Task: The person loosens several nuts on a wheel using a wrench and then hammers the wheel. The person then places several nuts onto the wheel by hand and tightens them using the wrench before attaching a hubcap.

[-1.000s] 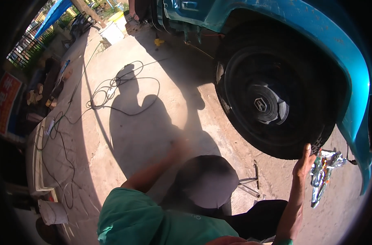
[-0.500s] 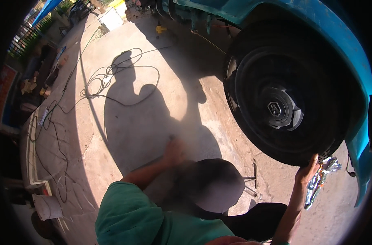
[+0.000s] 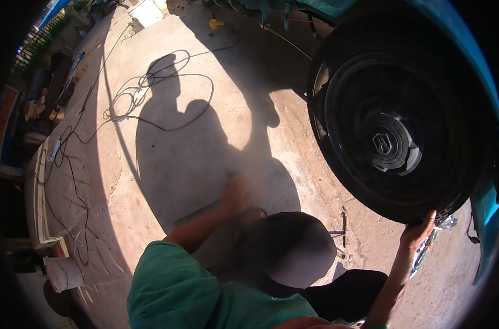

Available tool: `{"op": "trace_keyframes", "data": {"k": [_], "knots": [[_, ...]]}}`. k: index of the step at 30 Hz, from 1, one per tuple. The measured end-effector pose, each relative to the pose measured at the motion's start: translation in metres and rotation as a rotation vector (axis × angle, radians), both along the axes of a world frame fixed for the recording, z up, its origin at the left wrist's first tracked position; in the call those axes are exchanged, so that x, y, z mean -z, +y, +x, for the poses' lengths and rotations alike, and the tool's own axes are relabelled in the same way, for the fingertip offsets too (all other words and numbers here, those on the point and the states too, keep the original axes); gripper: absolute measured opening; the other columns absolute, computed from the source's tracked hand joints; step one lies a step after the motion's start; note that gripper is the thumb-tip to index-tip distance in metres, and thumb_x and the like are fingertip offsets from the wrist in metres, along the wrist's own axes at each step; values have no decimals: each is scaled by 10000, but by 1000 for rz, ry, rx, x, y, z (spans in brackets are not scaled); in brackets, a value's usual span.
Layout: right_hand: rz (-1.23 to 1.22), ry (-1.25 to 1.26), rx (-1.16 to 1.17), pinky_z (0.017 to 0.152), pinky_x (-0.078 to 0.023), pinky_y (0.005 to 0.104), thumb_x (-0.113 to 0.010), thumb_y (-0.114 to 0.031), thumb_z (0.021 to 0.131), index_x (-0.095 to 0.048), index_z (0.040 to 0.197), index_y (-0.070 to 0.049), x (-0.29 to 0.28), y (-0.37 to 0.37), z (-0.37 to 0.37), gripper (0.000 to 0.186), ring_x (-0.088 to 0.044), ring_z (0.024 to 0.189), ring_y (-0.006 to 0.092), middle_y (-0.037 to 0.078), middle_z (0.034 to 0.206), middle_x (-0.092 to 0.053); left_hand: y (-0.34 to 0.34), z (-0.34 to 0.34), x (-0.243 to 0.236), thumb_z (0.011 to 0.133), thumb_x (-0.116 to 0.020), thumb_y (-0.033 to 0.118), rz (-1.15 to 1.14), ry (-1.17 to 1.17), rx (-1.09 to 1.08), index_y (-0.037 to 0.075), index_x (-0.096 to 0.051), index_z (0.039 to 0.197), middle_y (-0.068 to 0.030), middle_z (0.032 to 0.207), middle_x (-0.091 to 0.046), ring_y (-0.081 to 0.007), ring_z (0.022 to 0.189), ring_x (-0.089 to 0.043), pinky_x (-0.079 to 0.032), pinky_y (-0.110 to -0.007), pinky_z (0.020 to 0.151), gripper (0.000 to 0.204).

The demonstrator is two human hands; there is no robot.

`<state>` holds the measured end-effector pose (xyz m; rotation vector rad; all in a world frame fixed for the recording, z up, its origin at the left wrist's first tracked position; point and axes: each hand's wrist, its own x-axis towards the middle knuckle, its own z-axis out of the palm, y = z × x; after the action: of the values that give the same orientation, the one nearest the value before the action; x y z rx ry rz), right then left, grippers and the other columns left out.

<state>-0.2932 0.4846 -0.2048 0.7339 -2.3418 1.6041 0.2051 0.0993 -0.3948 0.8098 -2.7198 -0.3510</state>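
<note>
A large black wheel [image 3: 364, 88] with a silver centre cap [image 3: 394, 143] stands upright at the right, tucked against the arch of a blue vehicle body [image 3: 466, 41]. My right hand [image 3: 416, 237] grips the tyre's lower edge, one finger extended up along the tread. A shiny foil packet [image 3: 423, 256] lies on the ground just past that wrist, partly covered by it. My left hand [image 3: 237, 189] is beyond my dark-clad knee [image 3: 296, 249], away from the wheel. Blur smears its fingers, so what it holds, if anything, cannot be told.
A metal bar tool [image 3: 343, 230] lies on the concrete between my knee and the wheel. Loops of thin hose or cable [image 3: 150, 90] spread across the ground ahead. A white bucket [image 3: 146, 13] stands far off, and a pale container [image 3: 64, 274] sits at the lower left.
The wheel and my right hand have shifted slightly right, and the wheel shows closer under the arch. The view has moved a little. My left hand stays by the knee.
</note>
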Motion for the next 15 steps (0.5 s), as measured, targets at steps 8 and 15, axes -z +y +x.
{"op": "trace_keyframes", "data": {"k": [8, 15], "knots": [[-71, -87, 18, 957, -503, 348, -590, -474, 1035, -643, 1289, -32, -3, 1, 0, 513, -640, 1073, 182, 35, 1182, -694, 2, -6, -2, 772, -756, 195, -19, 18, 5, 56, -631, 1178, -129, 1335, -539, -326, 1384, -427, -338, -512, 1079, 447], [-213, -295, -56, 976, -500, 355, -578, -480, 1038, -631, 1315, -23, -10, -3, 5, 536, -637, 1105, 191, 47, 1229, -685, 1, -6, 0, 771, -753, 191, -18, -6, -19, 56, -631, 1173, -131, 1341, -537, -329, 1384, -427, -333, -518, 1073, 442]]}}
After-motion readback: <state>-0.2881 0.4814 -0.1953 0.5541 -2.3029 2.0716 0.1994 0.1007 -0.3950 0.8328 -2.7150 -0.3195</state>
